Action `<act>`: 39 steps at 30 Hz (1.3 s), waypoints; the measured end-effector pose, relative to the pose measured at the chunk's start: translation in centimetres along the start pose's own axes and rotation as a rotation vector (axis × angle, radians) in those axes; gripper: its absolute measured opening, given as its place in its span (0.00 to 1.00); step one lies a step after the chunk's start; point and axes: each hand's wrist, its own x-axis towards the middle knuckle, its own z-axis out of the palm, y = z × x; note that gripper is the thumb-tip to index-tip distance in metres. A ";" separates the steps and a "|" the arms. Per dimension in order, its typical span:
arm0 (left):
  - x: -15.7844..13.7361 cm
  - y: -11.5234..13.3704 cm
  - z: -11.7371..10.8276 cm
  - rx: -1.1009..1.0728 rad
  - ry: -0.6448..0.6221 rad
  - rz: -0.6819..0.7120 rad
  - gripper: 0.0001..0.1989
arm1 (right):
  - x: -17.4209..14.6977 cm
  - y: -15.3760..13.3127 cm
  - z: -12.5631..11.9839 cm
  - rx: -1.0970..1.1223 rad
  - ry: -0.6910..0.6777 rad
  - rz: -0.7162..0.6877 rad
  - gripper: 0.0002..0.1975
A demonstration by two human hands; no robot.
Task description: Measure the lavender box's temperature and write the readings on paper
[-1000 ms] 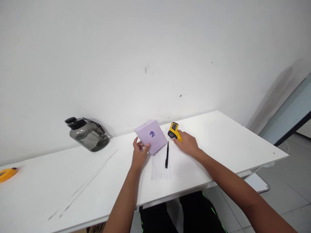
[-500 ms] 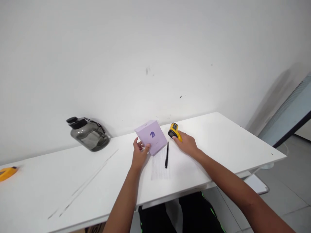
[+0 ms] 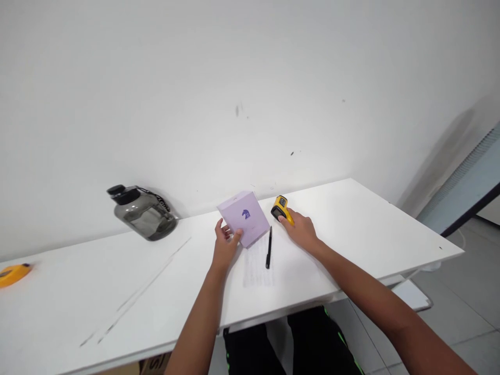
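My left hand (image 3: 225,244) grips a light purple box (image 3: 250,225) by its left side, the thumb on the front face near a dark horse-head logo. The box is tilted above the back end of a sheet of paper (image 3: 255,273). My right hand (image 3: 300,227) is wrapped round the handle of a yellow and black infrared thermometer (image 3: 279,207), its small screen turned back towards me. Between the hands a black pen (image 3: 269,250) lies along the right part of the paper.
A grey see-through water bottle (image 3: 144,213) with a black cap stands by the wall at the left. An orange tool (image 3: 14,274) lies at the far left of the white table (image 3: 175,302). A pale blue-grey panel (image 3: 464,177) leans at the right.
Both hands keep their holds on the box and the thermometer, nearly unmoved. The whole view has shifted very slightly.
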 end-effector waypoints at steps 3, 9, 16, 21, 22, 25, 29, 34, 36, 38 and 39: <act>0.0 0.0 0.0 0.004 0.002 -0.001 0.48 | 0.1 0.1 0.2 -0.014 0.021 0.001 0.25; 0.0 0.0 0.0 0.008 0.003 0.005 0.48 | 0.9 1.2 0.5 -0.205 0.017 -0.005 0.29; 0.1 -0.3 0.2 0.001 0.009 0.021 0.47 | 1.9 2.1 0.5 -0.321 0.021 0.011 0.32; 0.0 -0.3 0.1 0.000 -0.001 0.010 0.48 | 2.1 2.2 0.7 -0.343 0.010 0.021 0.32; 0.0 -0.2 0.1 0.001 -0.006 0.010 0.48 | 2.1 2.3 0.8 -0.350 0.013 0.016 0.32; -0.1 -0.2 0.0 0.005 -0.014 0.014 0.47 | 2.2 2.5 1.3 -0.371 0.024 -0.014 0.30; -0.1 -0.3 0.0 0.003 -0.011 0.023 0.47 | 2.2 2.4 1.5 -0.371 0.039 -0.025 0.30; -0.1 -0.2 0.0 0.003 -0.013 0.018 0.47 | 2.2 2.1 1.2 -0.397 0.008 -0.025 0.28; -0.1 -0.2 0.0 0.009 -0.016 0.025 0.46 | 2.3 2.2 1.1 -0.403 0.010 -0.030 0.28; -0.2 -0.2 0.0 0.013 -0.018 0.029 0.46 | 2.2 2.2 1.1 -0.418 0.046 -0.056 0.28; -0.2 -0.1 0.0 0.014 -0.018 0.028 0.47 | 2.1 2.2 1.1 -0.427 0.071 -0.089 0.27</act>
